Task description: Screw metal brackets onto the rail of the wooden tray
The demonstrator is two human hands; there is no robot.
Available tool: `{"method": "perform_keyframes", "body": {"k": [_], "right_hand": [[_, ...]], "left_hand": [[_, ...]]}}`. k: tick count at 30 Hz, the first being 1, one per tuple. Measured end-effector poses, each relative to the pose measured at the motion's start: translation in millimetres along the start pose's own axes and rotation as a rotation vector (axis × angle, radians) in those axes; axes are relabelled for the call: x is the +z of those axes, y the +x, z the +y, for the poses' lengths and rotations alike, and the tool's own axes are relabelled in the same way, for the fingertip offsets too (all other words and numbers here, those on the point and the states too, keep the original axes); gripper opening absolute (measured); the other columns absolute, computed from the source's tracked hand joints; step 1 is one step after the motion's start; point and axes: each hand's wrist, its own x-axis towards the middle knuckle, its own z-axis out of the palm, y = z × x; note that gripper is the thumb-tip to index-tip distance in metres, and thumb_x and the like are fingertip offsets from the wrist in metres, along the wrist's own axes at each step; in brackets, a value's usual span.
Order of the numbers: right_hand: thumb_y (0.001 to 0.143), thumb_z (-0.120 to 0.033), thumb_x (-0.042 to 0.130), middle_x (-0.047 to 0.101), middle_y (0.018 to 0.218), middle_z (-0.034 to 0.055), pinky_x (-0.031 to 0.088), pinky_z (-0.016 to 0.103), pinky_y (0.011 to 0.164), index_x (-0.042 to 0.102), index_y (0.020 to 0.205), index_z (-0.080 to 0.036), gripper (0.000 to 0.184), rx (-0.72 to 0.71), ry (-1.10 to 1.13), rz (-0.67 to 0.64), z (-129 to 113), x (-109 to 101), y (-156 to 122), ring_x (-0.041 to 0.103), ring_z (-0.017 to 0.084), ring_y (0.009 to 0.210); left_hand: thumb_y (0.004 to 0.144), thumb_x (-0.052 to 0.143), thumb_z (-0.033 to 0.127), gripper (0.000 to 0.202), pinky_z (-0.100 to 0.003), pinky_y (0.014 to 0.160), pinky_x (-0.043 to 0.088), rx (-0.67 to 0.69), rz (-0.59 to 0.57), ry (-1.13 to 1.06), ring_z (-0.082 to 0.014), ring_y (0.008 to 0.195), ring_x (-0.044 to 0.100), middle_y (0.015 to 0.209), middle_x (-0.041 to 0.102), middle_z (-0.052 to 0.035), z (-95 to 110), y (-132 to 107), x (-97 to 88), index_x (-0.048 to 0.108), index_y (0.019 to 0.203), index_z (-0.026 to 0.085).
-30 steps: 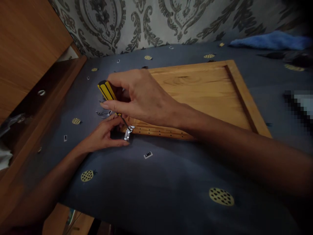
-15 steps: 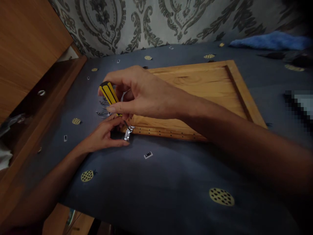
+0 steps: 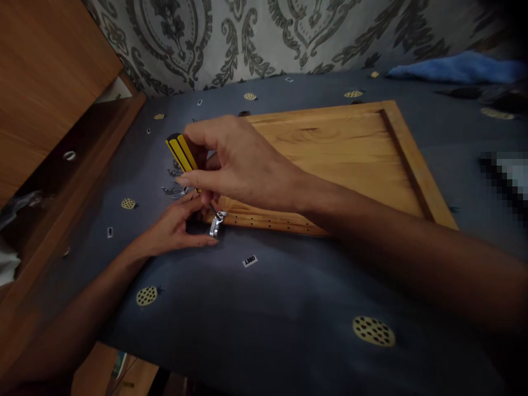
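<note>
My right hand (image 3: 239, 162) is wrapped round a yellow and black screwdriver (image 3: 182, 155), whose tip points down at a small metal bracket (image 3: 216, 223) on the near left corner of a wooden panel (image 3: 330, 159). My left hand (image 3: 177, 226) pinches that bracket from the left, thumb and fingers closed on it. The panel lies flat on a dark grey patterned sheet (image 3: 268, 297) and has a row of small holes along its near edge.
More metal fittings (image 3: 174, 184) lie on the sheet just left of the hands. A wooden cabinet (image 3: 45, 104) stands at the left, patterned wallpaper (image 3: 256, 33) behind. A blue cloth (image 3: 454, 69) lies at the far right.
My right hand has turned the screwdriver handle back and forth in place. My left hand and the bracket have stayed put.
</note>
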Motion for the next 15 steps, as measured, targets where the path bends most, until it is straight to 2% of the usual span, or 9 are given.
{"method": "perform_keyframes", "body": {"k": [3, 8, 12, 15], "right_hand": [[0.089, -0.020, 0.072, 0.049, 0.074, -0.0039, 0.043, 0.024, 0.066, 0.037, 0.072, -0.021, 0.039, 0.034, -0.044, 0.105, 0.5, 4.0, 0.8, 0.050, 0.011, 0.072], [0.088, -0.025, 0.074, 0.048, 0.071, -0.0048, 0.041, 0.026, 0.065, 0.037, 0.071, -0.022, 0.040, 0.022, -0.109, 0.156, 4.0, 7.7, 1.3, 0.048, 0.012, 0.070], [0.087, -0.023, 0.073, 0.050, 0.072, -0.0045, 0.042, 0.026, 0.067, 0.038, 0.070, -0.022, 0.040, 0.020, -0.115, 0.156, 0.4, 6.5, 0.3, 0.049, 0.012, 0.072], [0.087, -0.019, 0.072, 0.052, 0.077, -0.0037, 0.044, 0.024, 0.066, 0.041, 0.073, -0.022, 0.034, -0.056, -0.047, 0.254, -7.9, 0.7, -2.2, 0.052, 0.012, 0.075]], "left_hand": [[0.084, 0.077, 0.058, 0.044, -0.036, 0.082, 0.048, 0.015, 0.013, 0.001, -0.0222, 0.089, 0.056, 0.095, 0.062, -0.0035, 0.9, 1.1, 0.6, 0.066, 0.103, 0.021], [0.084, 0.077, 0.059, 0.043, -0.034, 0.077, 0.049, 0.056, 0.032, -0.012, -0.0207, 0.084, 0.055, 0.091, 0.060, -0.0026, -0.7, 1.9, 2.0, 0.065, 0.100, 0.021], [0.084, 0.077, 0.059, 0.044, -0.034, 0.077, 0.047, 0.045, 0.034, -0.018, -0.0206, 0.083, 0.055, 0.091, 0.059, -0.0019, -0.4, 1.6, 2.0, 0.064, 0.102, 0.021], [0.084, 0.078, 0.058, 0.043, -0.032, 0.075, 0.045, 0.039, 0.029, -0.017, -0.0196, 0.082, 0.053, 0.089, 0.056, -0.0011, 2.1, 2.4, 1.1, 0.063, 0.095, 0.020]]}}
